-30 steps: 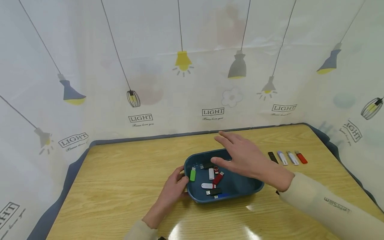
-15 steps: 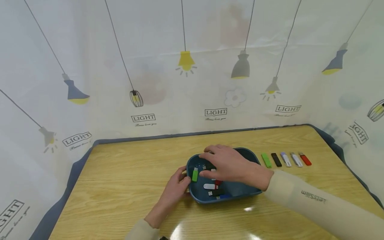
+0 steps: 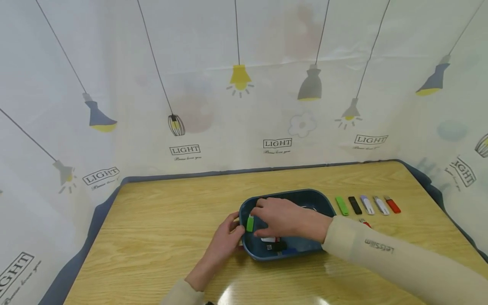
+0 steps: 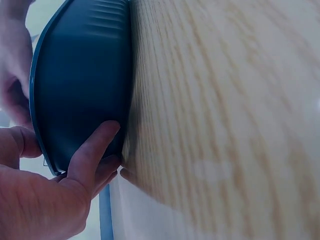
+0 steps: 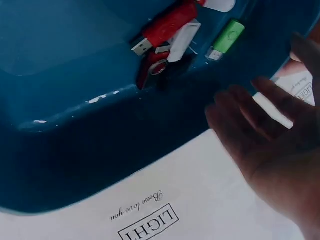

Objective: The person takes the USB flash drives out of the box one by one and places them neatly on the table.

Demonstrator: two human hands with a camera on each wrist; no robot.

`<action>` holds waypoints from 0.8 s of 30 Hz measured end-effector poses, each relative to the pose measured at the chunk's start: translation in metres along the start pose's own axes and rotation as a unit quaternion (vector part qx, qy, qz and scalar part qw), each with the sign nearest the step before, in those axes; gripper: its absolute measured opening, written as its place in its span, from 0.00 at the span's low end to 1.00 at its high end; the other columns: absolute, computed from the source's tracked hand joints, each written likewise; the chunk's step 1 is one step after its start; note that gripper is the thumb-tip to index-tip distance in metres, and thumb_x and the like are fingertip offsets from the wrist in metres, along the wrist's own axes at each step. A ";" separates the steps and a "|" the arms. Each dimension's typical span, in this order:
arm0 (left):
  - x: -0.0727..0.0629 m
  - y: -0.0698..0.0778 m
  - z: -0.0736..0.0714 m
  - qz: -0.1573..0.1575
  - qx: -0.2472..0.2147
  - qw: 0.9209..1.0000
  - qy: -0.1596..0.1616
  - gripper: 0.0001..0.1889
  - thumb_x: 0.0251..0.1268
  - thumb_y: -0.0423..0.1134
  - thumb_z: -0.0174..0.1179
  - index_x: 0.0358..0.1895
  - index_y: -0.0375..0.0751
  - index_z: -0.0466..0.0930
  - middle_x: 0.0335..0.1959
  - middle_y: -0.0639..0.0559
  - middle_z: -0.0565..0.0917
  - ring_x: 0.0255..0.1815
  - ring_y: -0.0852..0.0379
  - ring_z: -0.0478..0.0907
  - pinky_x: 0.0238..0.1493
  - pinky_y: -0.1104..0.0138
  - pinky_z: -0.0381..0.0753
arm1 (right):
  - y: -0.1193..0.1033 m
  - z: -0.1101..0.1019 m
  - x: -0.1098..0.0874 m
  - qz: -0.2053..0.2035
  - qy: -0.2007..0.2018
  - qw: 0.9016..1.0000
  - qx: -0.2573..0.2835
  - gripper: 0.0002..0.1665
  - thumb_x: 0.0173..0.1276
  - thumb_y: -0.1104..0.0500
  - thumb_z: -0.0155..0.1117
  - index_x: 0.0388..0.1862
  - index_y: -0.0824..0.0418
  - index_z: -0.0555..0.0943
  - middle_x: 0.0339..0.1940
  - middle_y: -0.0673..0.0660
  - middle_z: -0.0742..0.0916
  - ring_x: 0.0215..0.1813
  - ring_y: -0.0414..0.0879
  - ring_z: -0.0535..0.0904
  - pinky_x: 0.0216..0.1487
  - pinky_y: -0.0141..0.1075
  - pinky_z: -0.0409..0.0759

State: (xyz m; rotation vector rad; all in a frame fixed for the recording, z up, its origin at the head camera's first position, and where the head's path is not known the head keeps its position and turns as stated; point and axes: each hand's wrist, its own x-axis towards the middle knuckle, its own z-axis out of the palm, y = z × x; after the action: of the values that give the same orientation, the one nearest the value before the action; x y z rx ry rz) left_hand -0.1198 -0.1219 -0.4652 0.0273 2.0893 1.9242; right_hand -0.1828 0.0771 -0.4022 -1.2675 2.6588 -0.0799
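- A green USB stick (image 3: 250,223) lies inside the tray near its left end, metal plug bared; the right hand (image 3: 280,216) is just beside it, and whether a fingertip touches it I cannot tell.
- The right hand reaches down over the rim, thumb set apart from bent, spread fingers; nothing shows in its grasp.
- The left hand (image 3: 225,237) pinches the tray's left end, thumb at the rim and fingers against the outer wall; this probably steadies the tray.
- The blue tray (image 3: 310,198) sits flat on the table; besides the green USB stick it holds a red stick (image 5: 172,24) by a white stick (image 5: 184,41), a red swivel stick (image 5: 152,67), a black stick (image 3: 277,246) and a blue stick (image 3: 289,251).
- Right of the tray, a green, a black, two pale and a red stick form a tidy row (image 3: 367,205), spaced apart, perhaps for easy telling; nearer the person, another red piece (image 3: 365,223) is partly hidden by the sleeve (image 3: 381,250).
- Beneath is a wood-grain table (image 3: 171,220); behind hangs a lamp-printed cloth (image 3: 213,106).
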 end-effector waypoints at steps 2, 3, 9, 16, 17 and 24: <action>0.000 0.000 0.000 0.001 0.000 1.000 0.001 0.30 0.77 0.36 0.48 0.78 0.31 0.59 0.71 0.25 0.70 0.62 0.36 0.79 0.49 0.48 0.88 | 0.000 0.004 0.003 -0.001 -0.023 1.000 0.001 0.34 0.68 0.38 0.71 0.64 0.57 0.83 0.48 0.53 0.84 0.42 0.43 0.79 0.47 0.37 0.84; 0.000 0.000 0.000 0.001 -0.001 1.000 0.001 0.30 0.77 0.36 0.48 0.78 0.30 0.59 0.71 0.25 0.70 0.62 0.36 0.79 0.49 0.49 0.88 | 0.000 0.005 0.004 -0.003 -0.032 0.999 0.001 0.34 0.67 0.38 0.72 0.64 0.57 0.83 0.46 0.52 0.84 0.40 0.41 0.78 0.45 0.36 0.83; 0.001 0.000 0.000 -0.003 0.003 1.000 0.001 0.29 0.77 0.36 0.47 0.78 0.31 0.60 0.72 0.26 0.70 0.63 0.37 0.78 0.48 0.49 0.88 | 0.000 0.013 0.008 -0.014 -0.063 0.998 0.013 0.32 0.68 0.41 0.73 0.63 0.57 0.83 0.43 0.51 0.83 0.36 0.39 0.75 0.42 0.34 0.82; 0.001 -0.003 0.001 0.009 -0.006 1.000 0.004 0.29 0.76 0.34 0.48 0.77 0.29 0.61 0.70 0.25 0.71 0.61 0.37 0.79 0.46 0.48 0.89 | 0.000 0.017 0.013 -0.016 -0.092 0.996 0.015 0.28 0.68 0.43 0.73 0.61 0.55 0.84 0.42 0.49 0.83 0.36 0.38 0.75 0.43 0.33 0.82; 0.001 -0.003 0.001 0.010 -0.005 1.000 0.005 0.29 0.75 0.34 0.48 0.77 0.29 0.60 0.70 0.25 0.71 0.61 0.37 0.80 0.46 0.48 0.89 | 0.001 0.018 0.014 -0.015 -0.096 0.995 0.015 0.28 0.68 0.43 0.73 0.61 0.54 0.84 0.42 0.48 0.83 0.36 0.38 0.75 0.43 0.33 0.82; 0.002 -0.001 0.000 -0.004 0.009 1.000 0.005 0.30 0.76 0.36 0.49 0.78 0.31 0.60 0.72 0.26 0.70 0.64 0.36 0.78 0.48 0.50 0.88 | 0.002 0.021 0.017 -0.026 -0.111 0.993 0.013 0.23 0.67 0.47 0.74 0.57 0.54 0.84 0.42 0.49 0.84 0.36 0.37 0.76 0.43 0.32 0.83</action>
State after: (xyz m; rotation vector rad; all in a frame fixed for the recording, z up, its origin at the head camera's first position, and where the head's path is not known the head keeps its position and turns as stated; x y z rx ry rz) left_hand -0.1213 -0.1217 -0.4661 0.0128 2.1107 1.9037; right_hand -0.1908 0.0655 -0.4254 -1.2584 2.4300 0.0176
